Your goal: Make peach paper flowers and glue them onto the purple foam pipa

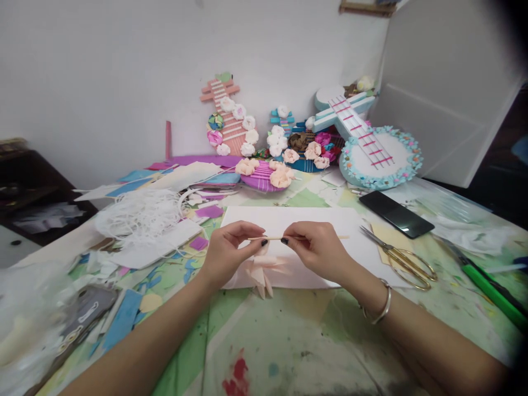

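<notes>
Between my hands a thin wooden stick (274,238) lies level above a white sheet (342,220). My left hand (226,250) pinches its left end between thumb and fingers. My right hand (319,250) pinches it further along, and the stick's other end sticks out beyond the knuckles. Cut peach-coloured paper (264,270) with pointed, petal-like ends sits just below the left fingertips; I cannot tell whether it is joined to the stick. Gold-handled scissors (398,257) rest to the right of my right hand, across the sheet's edge.
A black phone (396,213) and green-handled cutters (490,286) lie at right. White string (142,220), paper scraps and a grey phone case (88,308) cover the left. Behind stand flower-decorated model instruments, including a pink one (231,129), a purple one (264,176) and a pale-blue one (377,148).
</notes>
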